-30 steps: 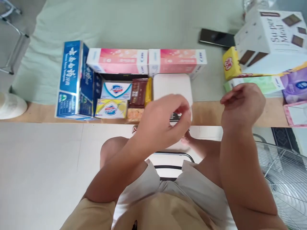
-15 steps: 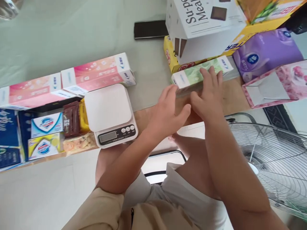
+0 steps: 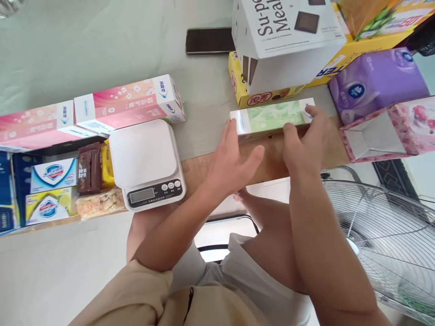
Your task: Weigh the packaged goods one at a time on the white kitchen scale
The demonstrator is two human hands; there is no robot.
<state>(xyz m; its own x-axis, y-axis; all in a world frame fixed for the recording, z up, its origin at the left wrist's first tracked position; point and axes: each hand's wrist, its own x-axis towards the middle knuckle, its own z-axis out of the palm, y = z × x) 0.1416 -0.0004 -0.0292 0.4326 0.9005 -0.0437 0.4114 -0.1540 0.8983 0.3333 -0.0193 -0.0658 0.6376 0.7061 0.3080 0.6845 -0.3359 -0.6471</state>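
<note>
Green-and-white carton (image 3: 272,117) lies on the bench (image 3: 196,167), just in front of the yellow box (image 3: 263,97). Step in hand, as I judge it: taking hold at both ends. My left hand (image 3: 233,158) has fingers at its left end, thumb spread away. My right hand (image 3: 307,142) reaches its right end, thumb near the front edge; whether it grips, I cannot tell. Forearms converge forward. Next move calls for even closure.

Single head-worn camera, above the lap (image 3: 268,271), facing forward and steeply down; close on left hand (image 3: 228,163) and right hand (image 3: 307,142), tabletop (image 3: 199,170) across upper frame.
</note>
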